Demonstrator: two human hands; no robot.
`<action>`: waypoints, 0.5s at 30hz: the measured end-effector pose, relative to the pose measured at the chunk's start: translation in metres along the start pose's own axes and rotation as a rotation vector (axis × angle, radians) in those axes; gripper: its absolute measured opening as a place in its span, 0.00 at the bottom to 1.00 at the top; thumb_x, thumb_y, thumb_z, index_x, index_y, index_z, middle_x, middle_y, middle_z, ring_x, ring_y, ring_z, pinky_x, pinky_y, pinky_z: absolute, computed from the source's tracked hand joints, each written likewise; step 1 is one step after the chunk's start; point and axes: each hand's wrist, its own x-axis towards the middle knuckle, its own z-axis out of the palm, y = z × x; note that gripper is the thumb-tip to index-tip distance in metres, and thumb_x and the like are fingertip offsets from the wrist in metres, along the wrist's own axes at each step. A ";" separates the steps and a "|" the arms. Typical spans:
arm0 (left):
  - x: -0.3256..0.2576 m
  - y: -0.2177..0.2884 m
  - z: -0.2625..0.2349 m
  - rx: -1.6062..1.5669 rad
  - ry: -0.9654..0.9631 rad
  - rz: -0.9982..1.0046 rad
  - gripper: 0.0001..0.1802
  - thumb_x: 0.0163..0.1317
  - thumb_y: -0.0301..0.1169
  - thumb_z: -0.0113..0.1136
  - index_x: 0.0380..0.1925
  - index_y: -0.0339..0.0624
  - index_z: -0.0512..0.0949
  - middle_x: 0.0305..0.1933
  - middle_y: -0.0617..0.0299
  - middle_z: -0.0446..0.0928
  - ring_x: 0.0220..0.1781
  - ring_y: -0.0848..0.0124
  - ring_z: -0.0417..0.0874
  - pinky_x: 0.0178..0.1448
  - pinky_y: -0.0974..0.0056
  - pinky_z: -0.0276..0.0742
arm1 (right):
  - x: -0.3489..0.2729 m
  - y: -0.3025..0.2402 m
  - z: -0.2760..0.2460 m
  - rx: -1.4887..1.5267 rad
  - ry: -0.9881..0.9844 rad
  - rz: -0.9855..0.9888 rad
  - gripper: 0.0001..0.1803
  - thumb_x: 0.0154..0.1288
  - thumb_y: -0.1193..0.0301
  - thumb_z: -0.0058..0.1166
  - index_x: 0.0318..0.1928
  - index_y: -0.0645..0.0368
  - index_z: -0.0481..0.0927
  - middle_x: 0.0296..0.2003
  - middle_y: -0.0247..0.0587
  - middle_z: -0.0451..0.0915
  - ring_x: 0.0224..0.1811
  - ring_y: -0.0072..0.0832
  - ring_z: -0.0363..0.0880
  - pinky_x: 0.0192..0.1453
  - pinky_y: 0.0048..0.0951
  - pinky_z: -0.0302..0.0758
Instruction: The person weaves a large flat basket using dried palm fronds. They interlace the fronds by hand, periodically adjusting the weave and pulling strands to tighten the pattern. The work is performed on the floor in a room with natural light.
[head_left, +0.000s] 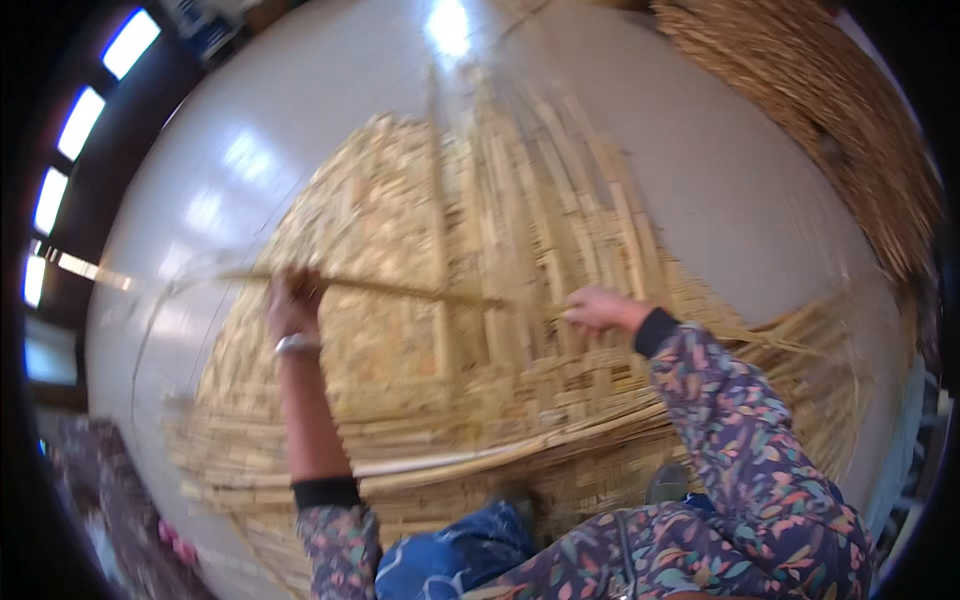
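Observation:
A large woven reed mat (pixel 360 220) lies on the floor before me, with long loose strips running away at its far side. Across it, above the weave, stretches one flattened reed strip (pixel 400 289). My left hand (pixel 295 295), a pale band at its wrist, is closed around this strip near its left end. Toward the right, my right hand (pixel 603 309) has its fingers pinched together where the strip's line meets them. Motion blurs the strip just short of those fingertips.
A heap of brown reeds (pixel 810 110) lies at the upper right. Loose strip ends (pixel 810 340) fan out from the mat's right side. My knee in blue cloth (pixel 455 555) is at the near edge. Bright windows (pixel 80 122) line the left.

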 end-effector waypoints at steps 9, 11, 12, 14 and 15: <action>-0.003 -0.022 0.002 0.078 -0.015 0.014 0.11 0.63 0.34 0.54 0.37 0.37 0.71 0.32 0.51 0.78 0.36 0.55 0.82 0.42 0.53 0.82 | 0.001 0.001 0.032 -0.012 -0.069 0.092 0.13 0.65 0.66 0.46 0.27 0.62 0.73 0.17 0.36 0.76 0.15 0.23 0.75 0.18 0.25 0.71; -0.003 -0.044 -0.025 0.009 0.157 -0.059 0.11 0.64 0.35 0.52 0.37 0.37 0.71 0.32 0.50 0.78 0.36 0.54 0.82 0.40 0.51 0.83 | 0.001 0.005 0.028 -0.079 -0.051 0.100 0.13 0.65 0.66 0.47 0.27 0.62 0.73 0.17 0.36 0.76 0.15 0.23 0.75 0.18 0.24 0.71; -0.006 -0.052 -0.035 0.011 0.191 -0.068 0.11 0.65 0.35 0.49 0.38 0.38 0.70 0.33 0.50 0.78 0.36 0.54 0.82 0.39 0.50 0.83 | 0.000 0.005 0.024 -0.082 -0.046 0.107 0.13 0.65 0.66 0.47 0.27 0.62 0.73 0.17 0.37 0.76 0.15 0.23 0.75 0.18 0.24 0.71; -0.013 -0.062 -0.050 -0.017 0.339 -0.157 0.10 0.66 0.35 0.47 0.39 0.39 0.69 0.35 0.50 0.78 0.37 0.55 0.82 0.40 0.51 0.82 | -0.002 0.005 0.019 -0.084 -0.024 0.125 0.14 0.65 0.65 0.47 0.27 0.62 0.73 0.17 0.37 0.76 0.15 0.22 0.75 0.19 0.24 0.71; -0.020 -0.064 -0.052 -0.031 0.435 -0.221 0.11 0.67 0.36 0.45 0.39 0.40 0.68 0.36 0.51 0.78 0.39 0.57 0.81 0.42 0.52 0.81 | -0.004 0.003 0.016 -0.099 -0.008 0.132 0.14 0.65 0.65 0.48 0.27 0.62 0.73 0.17 0.37 0.76 0.15 0.22 0.75 0.19 0.24 0.71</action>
